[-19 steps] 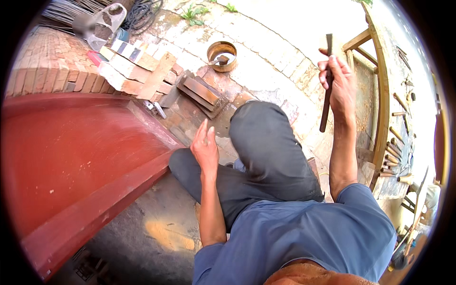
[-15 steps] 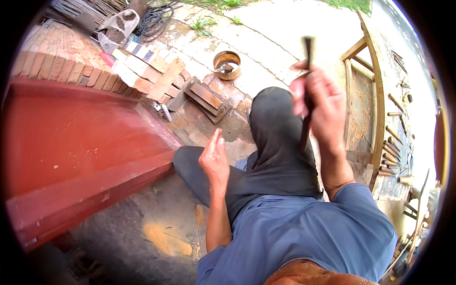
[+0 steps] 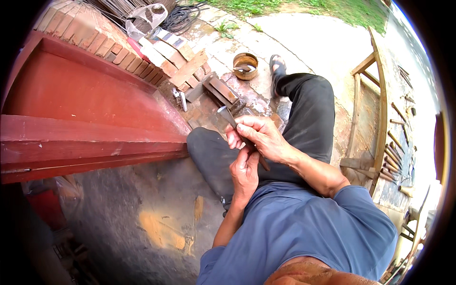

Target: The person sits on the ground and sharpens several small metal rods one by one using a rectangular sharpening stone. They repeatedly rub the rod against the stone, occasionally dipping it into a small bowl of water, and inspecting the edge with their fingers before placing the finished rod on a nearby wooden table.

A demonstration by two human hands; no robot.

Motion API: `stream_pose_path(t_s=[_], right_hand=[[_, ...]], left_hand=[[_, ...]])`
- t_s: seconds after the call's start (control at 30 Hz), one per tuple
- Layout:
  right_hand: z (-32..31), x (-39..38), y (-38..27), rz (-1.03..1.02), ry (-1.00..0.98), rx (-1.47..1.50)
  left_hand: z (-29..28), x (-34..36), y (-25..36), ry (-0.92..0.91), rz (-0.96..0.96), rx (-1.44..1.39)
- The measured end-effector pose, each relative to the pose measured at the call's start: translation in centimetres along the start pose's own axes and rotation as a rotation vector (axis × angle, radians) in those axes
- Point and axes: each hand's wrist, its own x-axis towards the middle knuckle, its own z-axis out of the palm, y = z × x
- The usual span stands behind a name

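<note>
A dark chisel (image 3: 230, 117) with a bright, flared tip lies slantwise in front of my body, its tip toward the far left. My right hand (image 3: 264, 137) grips its upper part, thumb on top and fingers curled round. Lower down, my left hand (image 3: 244, 176) pinches the shaft between thumb and fingers, close under the right. The tool's tail end pokes out below, over my lap. Beyond the tip sit brown rectangular blocks (image 3: 222, 90), which look like sharpening stones. A rusty round tin (image 3: 245, 66) with liquid and something pale in it stands behind them.
To my left is a red wooden panel (image 3: 95, 95) with thick edges. Stacked bricks (image 3: 192, 66) stand beyond it. On my right, a wooden frame (image 3: 380, 95) borders a bench, where several wood-handled tools (image 3: 392, 156) lie. My sandalled foot (image 3: 277, 66) rests on the paving.
My right hand has come down and left with the chisel, from raised at the right. My left hand, empty before, now grips it too. My right leg has stretched forward, and the view has shifted.
</note>
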Motion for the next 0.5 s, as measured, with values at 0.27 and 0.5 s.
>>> stream_pose_path(t_s=[0.27, 0.5], right_hand=[[-4.2, 3.8, 0.4, 0.168, 0.001, -0.113], [-7.1, 3.8, 3.0, 0.104, -0.072, -0.107]], left_hand=[[-0.8, 2.8, -1.8, 0.080, -0.013, 0.190], [-0.7, 5.8, -3.1, 0.072, 0.119, 0.432]])
